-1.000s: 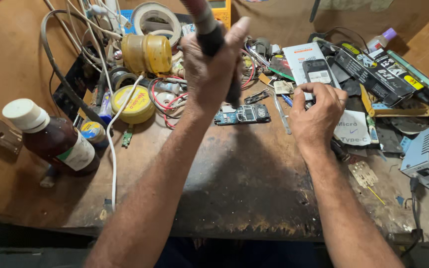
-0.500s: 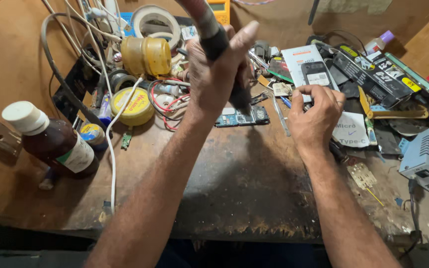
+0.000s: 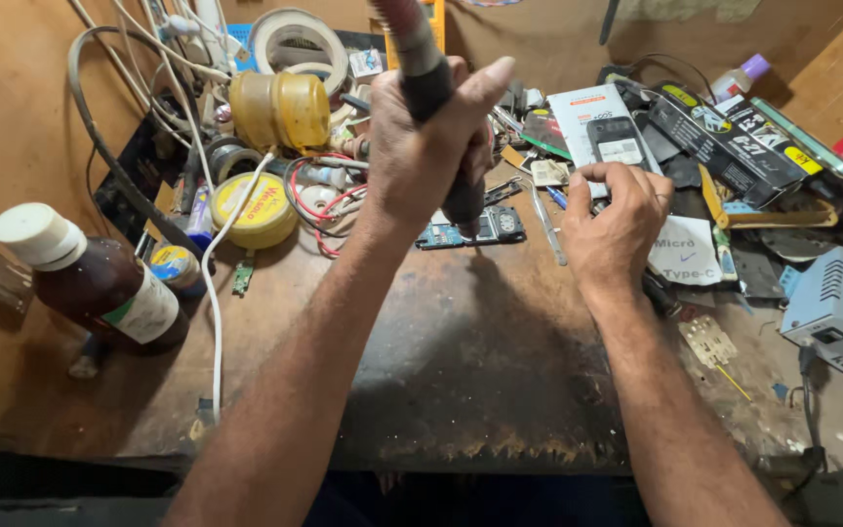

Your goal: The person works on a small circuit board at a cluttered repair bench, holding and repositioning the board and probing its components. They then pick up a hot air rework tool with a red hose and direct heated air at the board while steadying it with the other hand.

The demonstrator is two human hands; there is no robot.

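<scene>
My left hand (image 3: 421, 146) grips a thick dark-handled tool (image 3: 436, 93), held upright with its lower end pointing down at a small blue circuit board (image 3: 495, 226) on the wooden bench (image 3: 461, 351). My right hand (image 3: 617, 220) rests to the right of the board, fingers curled over small parts beside metal tweezers (image 3: 544, 222). I cannot tell whether those fingers pinch anything.
A brown bottle with a white cap (image 3: 95, 278) lies at the left. A yellow tape roll (image 3: 251, 207), a yellow jar (image 3: 280, 107), wires and a white cable (image 3: 212, 293) crowd the back left. Boxes and a phone (image 3: 617, 141) sit at back right, a grey box (image 3: 836, 307) at right.
My left hand has shifted slightly right and lower with the tool, bringing its tip closer over the circuit board. My right hand stays in nearly the same spot.
</scene>
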